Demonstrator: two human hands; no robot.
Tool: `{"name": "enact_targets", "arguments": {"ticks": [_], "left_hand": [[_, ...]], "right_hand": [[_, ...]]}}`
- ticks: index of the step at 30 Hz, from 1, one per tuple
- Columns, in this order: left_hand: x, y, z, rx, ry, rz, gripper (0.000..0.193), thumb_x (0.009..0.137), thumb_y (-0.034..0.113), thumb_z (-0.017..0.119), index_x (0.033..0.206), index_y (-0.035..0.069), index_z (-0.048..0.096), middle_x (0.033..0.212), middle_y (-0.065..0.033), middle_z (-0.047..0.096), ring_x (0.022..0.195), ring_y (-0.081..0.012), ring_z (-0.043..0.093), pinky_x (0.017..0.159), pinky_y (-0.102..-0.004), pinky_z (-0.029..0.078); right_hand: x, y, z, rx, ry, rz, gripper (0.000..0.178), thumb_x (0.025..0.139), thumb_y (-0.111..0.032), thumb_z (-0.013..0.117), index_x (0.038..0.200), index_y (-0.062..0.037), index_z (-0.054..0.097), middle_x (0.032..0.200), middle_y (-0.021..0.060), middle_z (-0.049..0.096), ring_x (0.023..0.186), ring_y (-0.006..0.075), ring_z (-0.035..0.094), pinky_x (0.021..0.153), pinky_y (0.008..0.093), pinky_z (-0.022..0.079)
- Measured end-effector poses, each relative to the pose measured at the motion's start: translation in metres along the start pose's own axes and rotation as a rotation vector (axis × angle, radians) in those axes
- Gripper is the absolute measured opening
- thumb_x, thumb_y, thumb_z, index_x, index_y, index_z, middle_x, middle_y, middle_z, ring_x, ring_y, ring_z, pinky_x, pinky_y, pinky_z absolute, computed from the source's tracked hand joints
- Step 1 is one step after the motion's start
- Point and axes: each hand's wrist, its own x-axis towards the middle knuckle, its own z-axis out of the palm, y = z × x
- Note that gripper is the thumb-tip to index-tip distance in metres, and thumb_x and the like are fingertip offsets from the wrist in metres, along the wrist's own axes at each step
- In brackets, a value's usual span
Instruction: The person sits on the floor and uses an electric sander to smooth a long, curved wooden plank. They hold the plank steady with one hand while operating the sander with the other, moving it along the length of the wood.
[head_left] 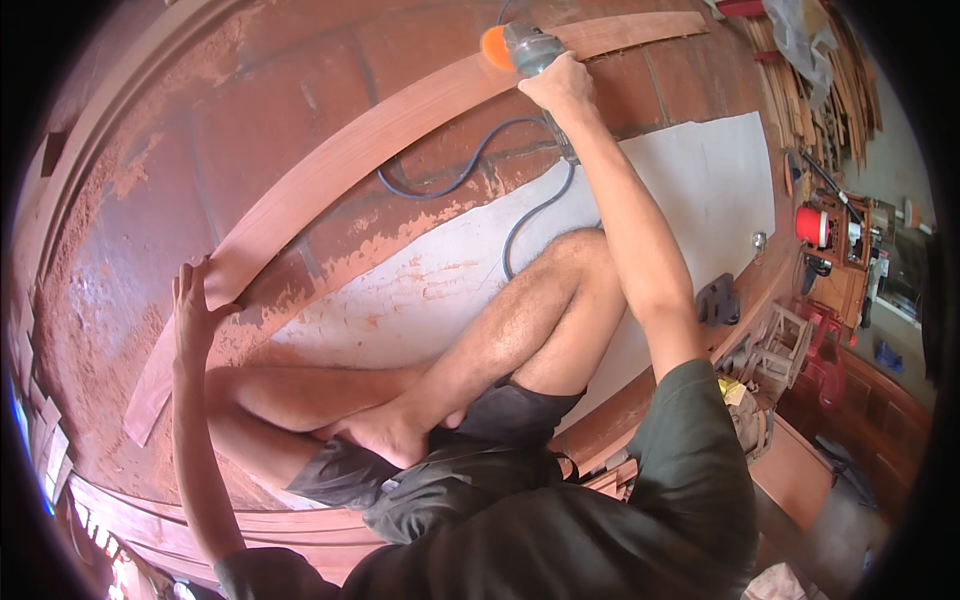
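Sanding, we judge: our right hand [562, 87] grips grinder [534, 48], one o'clock; left hand [196, 312] clasps plank [375, 142], nine; next needs even pressure

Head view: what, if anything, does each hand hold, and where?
Right hand: power tool, by its body, near the orange disc. Left hand: on the long board, toward its lower end; grip unclear.
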Motion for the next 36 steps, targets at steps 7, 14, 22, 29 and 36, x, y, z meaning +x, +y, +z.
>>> {"name": "enact_targets", "arguments": {"ticks": [7,14,22,29,36], "left_hand": [[-0.002,0.002,-0.002,0.002,-0.010,-0.040,0.096,0.057,0.010,0.094,0.144,0.004,0.052,0.128,-0.0148,0.056,0.115,-0.0415,0.051,0.101,-0.0508,0.046],[0.010,0.005,0.002,-0.003,-0.007,-0.005,0.096,0.059,0.009,0.093,0.145,0.003,0.051,0.128,-0.0149,0.056,0.117,-0.0424,0.050,0.101,-0.0519,0.046],[-0.001,0.002,-0.003,0.010,0.006,-0.035,0.098,0.057,0.009,0.093,0.146,0.003,0.051,0.125,-0.0134,0.055,0.113,-0.0395,0.051,0.100,-0.0503,0.046],[0.008,0.001,0.006,0.007,-0.024,-0.020,0.096,0.059,0.012,0.093,0.145,0.003,0.052,0.125,-0.0153,0.055,0.115,-0.0402,0.051,0.100,-0.0501,0.046],[0.068,0.097,0.000,0.122,0.078,0.035,0.080,0.076,0.033,0.087,0.143,0.003,0.054,0.147,-0.0162,0.052,0.137,-0.0410,0.046,0.113,-0.0480,0.042]], "right_hand": [[-0.059,-0.003,0.010,-0.065,-0.146,-0.106,0.079,0.070,-0.027,0.084,0.131,0.0085,0.050,0.117,0.0305,0.070,0.112,0.0421,0.070,0.098,0.0458,0.057],[-0.022,0.034,0.000,0.015,-0.040,0.076,0.080,0.069,-0.032,0.082,0.131,0.0092,0.052,0.117,0.0304,0.070,0.111,0.0433,0.070,0.098,0.0449,0.057],[-0.028,0.039,-0.010,-0.012,-0.091,0.038,0.079,0.070,-0.031,0.083,0.130,0.0093,0.052,0.118,0.0318,0.070,0.114,0.0425,0.069,0.099,0.0455,0.057],[-0.004,0.062,-0.007,0.027,0.011,0.197,0.085,0.068,-0.032,0.085,0.132,0.0114,0.051,0.121,0.0311,0.069,0.115,0.0414,0.069,0.099,0.0430,0.057],[-0.081,0.023,0.000,0.086,-0.157,-0.048,0.081,0.072,-0.027,0.083,0.134,0.0122,0.046,0.118,0.0337,0.069,0.113,0.0439,0.069,0.100,0.0453,0.056]]}}
